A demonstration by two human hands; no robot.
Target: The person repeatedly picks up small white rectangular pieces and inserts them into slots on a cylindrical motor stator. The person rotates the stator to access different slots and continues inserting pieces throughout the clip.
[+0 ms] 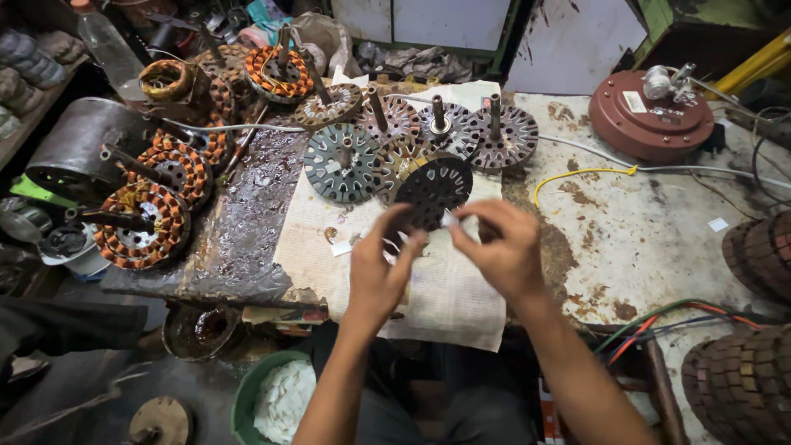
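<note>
Left hand: the left hand (381, 262) was raised over the bench, fingers pinched together on a small white slip (401, 240); the grip itself was partly blurred.
Right hand: the right hand (501, 245) was held just beside the left, thumb and forefinger closed on a second small white slip (449, 218).
Dark stator core: a black slotted stator core (434, 189) lay on the newspaper (449, 292) directly behind both hands, near the fingertips but not touched by them.
Bare cores: several unwound slotted cores on shafts, including a grey-green one (339, 162), stood in an overlapping row behind the dark one.
Wound stators: copper-wound stators (142, 221) lay at the left end of the bench (659, 239), on a wet, dark patch.
Bench surface: white, rust-stained, with scattered white scraps.
Motor housing: a red-brown round housing (649, 115) sat at the far right, well apart from the hands.
Wires: a yellow wire (577, 175) and a white cable crossed the bench between housing and cores.
Bucket: a green bucket (244, 404) holding white slips stood below the bench edge.
</note>
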